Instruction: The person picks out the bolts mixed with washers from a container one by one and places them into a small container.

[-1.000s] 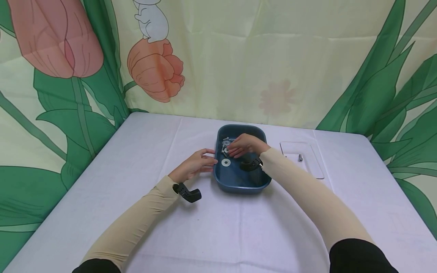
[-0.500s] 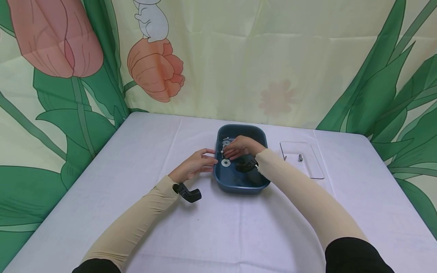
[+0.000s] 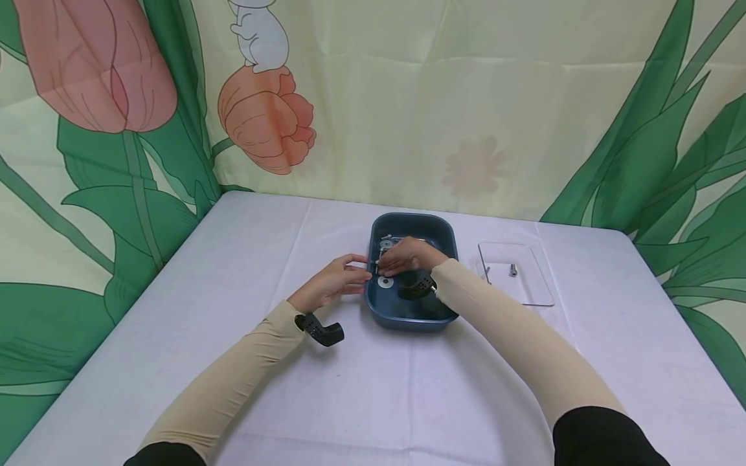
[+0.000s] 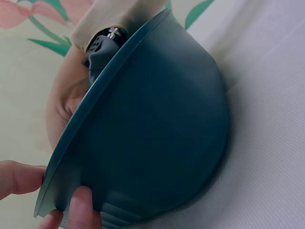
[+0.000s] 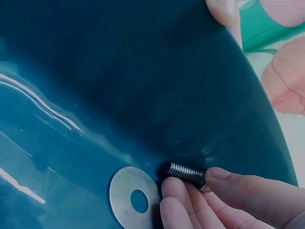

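Right hand (image 3: 406, 254) inside blue tray (image 3: 443, 228), near the desk's far edge; fingers (image 5: 190, 195) pinch a threaded bolt (image 5: 186, 173) by the tray's left wall, beside a flat washer (image 5: 134, 198). Left hand (image 3: 332, 283) grips the tray's left rim, fingers (image 4: 83, 207) curled.

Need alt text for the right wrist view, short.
Close-up inside a dark blue tray: the right hand pinches a threaded metal bolt between thumb and fingers against the tray's inner wall. A flat metal washer lies on the tray floor just beside the fingertips.
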Available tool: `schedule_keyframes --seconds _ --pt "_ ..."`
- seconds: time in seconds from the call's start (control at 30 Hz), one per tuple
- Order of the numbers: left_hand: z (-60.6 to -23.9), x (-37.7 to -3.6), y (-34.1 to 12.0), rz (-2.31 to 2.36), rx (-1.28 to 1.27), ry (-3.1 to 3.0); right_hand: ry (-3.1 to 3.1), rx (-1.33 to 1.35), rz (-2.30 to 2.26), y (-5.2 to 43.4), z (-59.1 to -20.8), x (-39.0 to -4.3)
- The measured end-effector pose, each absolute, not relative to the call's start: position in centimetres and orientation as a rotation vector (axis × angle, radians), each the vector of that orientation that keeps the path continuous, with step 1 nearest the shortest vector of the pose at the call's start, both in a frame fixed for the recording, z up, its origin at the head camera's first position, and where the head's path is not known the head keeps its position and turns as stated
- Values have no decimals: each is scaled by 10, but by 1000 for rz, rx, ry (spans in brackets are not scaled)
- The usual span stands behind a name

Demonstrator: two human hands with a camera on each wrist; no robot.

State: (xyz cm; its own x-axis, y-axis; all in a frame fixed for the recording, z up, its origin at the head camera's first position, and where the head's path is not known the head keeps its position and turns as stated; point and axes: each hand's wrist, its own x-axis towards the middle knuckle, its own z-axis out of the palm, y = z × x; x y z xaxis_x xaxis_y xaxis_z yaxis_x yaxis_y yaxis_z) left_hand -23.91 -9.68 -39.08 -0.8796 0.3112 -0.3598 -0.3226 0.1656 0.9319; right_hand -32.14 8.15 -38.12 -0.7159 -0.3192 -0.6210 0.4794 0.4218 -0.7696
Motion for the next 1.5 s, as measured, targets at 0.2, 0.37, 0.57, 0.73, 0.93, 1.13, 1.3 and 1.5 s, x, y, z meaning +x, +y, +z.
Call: schedule_keyframes --seconds 0.2,0.37,0.57,0.73,0.93,1.13,1.3,1.5 --pt "-390 -239 -96 1752 -42 1978 1924 140 -1383 83 -384 -321" --pt "-389 -239 -95 1759 -45 1973 1968 87 -1401 84 -383 -316" --pt "-389 -239 -96 1756 -44 1974 2064 -17 -1376 83 -381 -311" --pt "-389 -239 -96 1758 -50 1973 2154 -86 -1344 82 -380 -311" --pt "-389 -239 -97 1764 -59 1971 2207 -167 -1323 86 -379 -312" --pt "-390 -239 -96 1759 -57 1976 2238 -307 -1324 91 -375 -312" --pt "-391 -239 -97 1761 -28 1981 2228 -387 -1337 95 -372 -315" --pt "-392 -239 -97 1763 -24 1978 2230 -469 -1324 102 -367 -317"
